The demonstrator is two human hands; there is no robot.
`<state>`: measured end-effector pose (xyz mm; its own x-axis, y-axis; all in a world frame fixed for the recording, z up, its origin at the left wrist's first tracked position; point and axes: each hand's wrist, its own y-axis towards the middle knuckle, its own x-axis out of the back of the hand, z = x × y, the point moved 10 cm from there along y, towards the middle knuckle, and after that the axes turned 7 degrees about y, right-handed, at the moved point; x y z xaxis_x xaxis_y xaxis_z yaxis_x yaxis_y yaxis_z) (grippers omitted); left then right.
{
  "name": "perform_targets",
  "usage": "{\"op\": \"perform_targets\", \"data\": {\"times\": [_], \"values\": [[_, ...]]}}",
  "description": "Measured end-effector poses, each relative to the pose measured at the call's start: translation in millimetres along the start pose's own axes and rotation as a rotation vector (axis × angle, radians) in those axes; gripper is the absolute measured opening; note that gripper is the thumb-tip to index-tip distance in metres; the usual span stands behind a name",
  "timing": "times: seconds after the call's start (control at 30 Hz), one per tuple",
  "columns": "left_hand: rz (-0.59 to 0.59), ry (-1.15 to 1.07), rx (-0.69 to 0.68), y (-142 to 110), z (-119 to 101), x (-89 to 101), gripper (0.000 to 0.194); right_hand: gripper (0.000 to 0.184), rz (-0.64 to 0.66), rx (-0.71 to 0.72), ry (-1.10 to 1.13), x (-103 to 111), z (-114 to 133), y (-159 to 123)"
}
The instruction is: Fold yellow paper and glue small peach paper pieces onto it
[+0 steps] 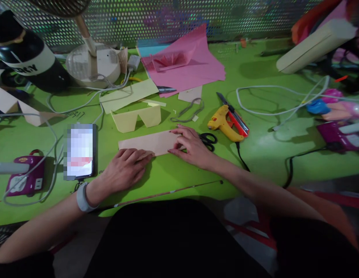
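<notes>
Grip of the left hand (124, 170) lies on the near edge of a long, flat, pale paper strip (147, 142); I cannot tell if it pinches. The right grip (189, 146), loosely spread, touches the strip's right end. Just beside it are round black scissor handles (212, 136), then a hard yellow glue gun (221, 122). Past both grips, folded yellow paper (126, 121) sits on the green surface (260, 154).

From my remote seat I've got a pale pinkish paper strip (147, 142) mid-view, brighter pink paper (207, 63) at 12 o'clock, plain lime-green tabletop (173, 173).
</notes>
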<state>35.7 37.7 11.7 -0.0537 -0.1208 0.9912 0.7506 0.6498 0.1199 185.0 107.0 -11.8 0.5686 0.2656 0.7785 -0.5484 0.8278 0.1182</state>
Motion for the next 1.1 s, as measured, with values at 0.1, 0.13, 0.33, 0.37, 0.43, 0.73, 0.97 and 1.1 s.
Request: {"op": "perform_targets", "data": {"times": [0.1, 0.13, 0.33, 0.37, 0.43, 0.73, 0.97, 1.1], "values": [[0.040, -0.033, 0.020, -4.8, 0.3, 1.7, 0.046, 0.038, -0.004, -0.028, -0.010, 1.9, -3.3, -1.0], [0.052, -0.038, 0.032, -7.7, 1.0, 2.1, 0.047, 0.036, -0.005, -0.036, -0.015, 2.9, -4.4, -1.2], [0.060, -0.014, 0.125, -32.6, 8.0, 4.7, 0.048, 0.024, 0.016, -0.093, -0.049, 8.0, -14.2, -3.9], [0.051, -0.008, 0.142, -36.7, 9.0, 5.5, 0.048, 0.024, 0.015, -0.102, -0.051, 9.2, -15.4, -4.8], [0.030, -0.003, 0.180, -44.3, 10.9, 7.5, 0.047, 0.025, 0.010, -0.121, -0.054, 11.5, -17.6, -7.0], [-0.061, 0.040, 0.260, -64.3, 8.8, 17.8, 0.037, 0.030, -0.047, -0.128, -0.097, 22.5, -23.9, -16.2], [-0.068, 0.083, 0.250, -56.4, 6.4, 22.4, 0.045, 0.036, -0.085, 0.222, -0.249, 10.2, 44.4, -30.7], [-0.073, 0.125, 0.229, -52.8, 3.6, 26.4, 0.043, 0.069, 0.194, 0.458, -0.244, -38.3, 74.1, -41.5]]}}
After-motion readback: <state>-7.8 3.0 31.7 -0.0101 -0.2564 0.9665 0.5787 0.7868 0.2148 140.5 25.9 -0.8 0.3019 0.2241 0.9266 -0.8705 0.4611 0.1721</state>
